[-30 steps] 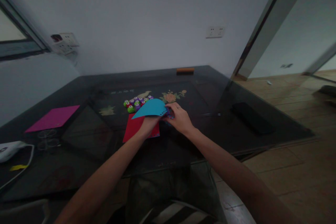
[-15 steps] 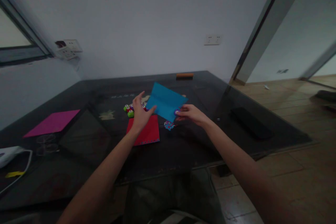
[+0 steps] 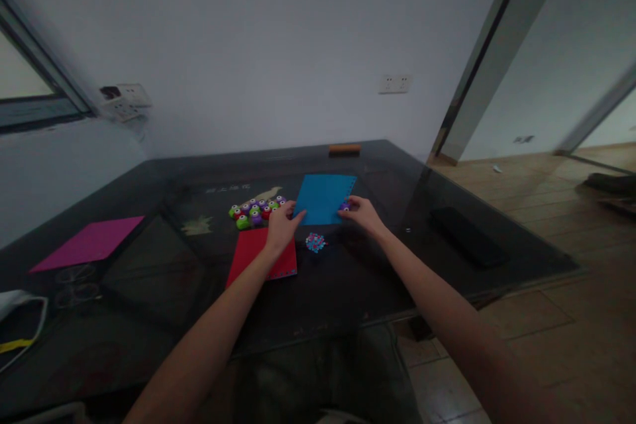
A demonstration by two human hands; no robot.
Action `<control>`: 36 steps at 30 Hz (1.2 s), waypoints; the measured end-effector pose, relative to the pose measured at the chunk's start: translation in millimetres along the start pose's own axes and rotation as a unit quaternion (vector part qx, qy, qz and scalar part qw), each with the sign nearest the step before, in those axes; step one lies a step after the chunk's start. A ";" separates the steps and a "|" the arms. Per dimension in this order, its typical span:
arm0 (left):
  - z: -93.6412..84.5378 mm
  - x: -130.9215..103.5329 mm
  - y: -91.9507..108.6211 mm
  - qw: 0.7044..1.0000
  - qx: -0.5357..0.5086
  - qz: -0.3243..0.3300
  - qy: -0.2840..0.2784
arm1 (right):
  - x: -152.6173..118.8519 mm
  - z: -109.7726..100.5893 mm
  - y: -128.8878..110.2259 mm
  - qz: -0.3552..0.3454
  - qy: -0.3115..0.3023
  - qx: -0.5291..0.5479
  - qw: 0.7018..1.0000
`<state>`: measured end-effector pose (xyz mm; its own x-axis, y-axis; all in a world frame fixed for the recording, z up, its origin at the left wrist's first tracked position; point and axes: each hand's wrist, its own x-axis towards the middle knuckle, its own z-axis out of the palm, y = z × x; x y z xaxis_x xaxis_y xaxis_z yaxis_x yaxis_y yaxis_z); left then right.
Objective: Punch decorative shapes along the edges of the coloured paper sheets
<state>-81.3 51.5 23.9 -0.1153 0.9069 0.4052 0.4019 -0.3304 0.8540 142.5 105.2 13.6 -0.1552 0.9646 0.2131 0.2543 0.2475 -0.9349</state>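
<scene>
My left hand (image 3: pixel 282 228) is closed on the lower left edge of a blue paper sheet (image 3: pixel 324 197), thumb on top. My right hand (image 3: pixel 366 215) pinches a small purple craft punch (image 3: pixel 344 208) set at the sheet's right edge, where a row of small punched marks shows. Below the sheet lies a little heap of coloured paper bits (image 3: pixel 315 242). A red paper sheet (image 3: pixel 256 252) with marks along its near edge lies partly under my left forearm. Several more green, red and purple craft punches (image 3: pixel 255 217) are grouped behind my left hand.
The dark tabletop (image 3: pixel 338 298) carries a pink sheet (image 3: pixel 89 242) at left and a black oblong object (image 3: pixel 467 236) at right. An orange-brown bar (image 3: pixel 344 149) lies at the back near the wall. A white device's cable (image 3: pixel 42 318) is at the left front.
The blue sheet has been lowered and turned straighter, and its right edge with punched marks now shows. My left hand has closed on the sheet. The view has shifted slightly.
</scene>
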 end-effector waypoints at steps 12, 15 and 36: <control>1.9 -6.0 17.6 0.997 -0.028 0.050 0.058 | -7.7 13.2 2.9 0.069 -0.005 0.021 0.997; 5.9 -6.6 14.4 0.998 -0.050 0.013 0.024 | -5.3 14.7 9.7 0.076 0.022 0.010 0.997; 16.5 -14.0 9.1 0.992 0.126 0.030 -0.011 | -17.6 15.6 1.4 -0.106 0.035 -0.310 0.944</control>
<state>-61.1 40.1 20.6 -0.0652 0.8941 0.4430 0.6218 -0.3108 0.7189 130.7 87.2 4.1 -0.2073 0.8856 0.4156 0.7375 0.4206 -0.5284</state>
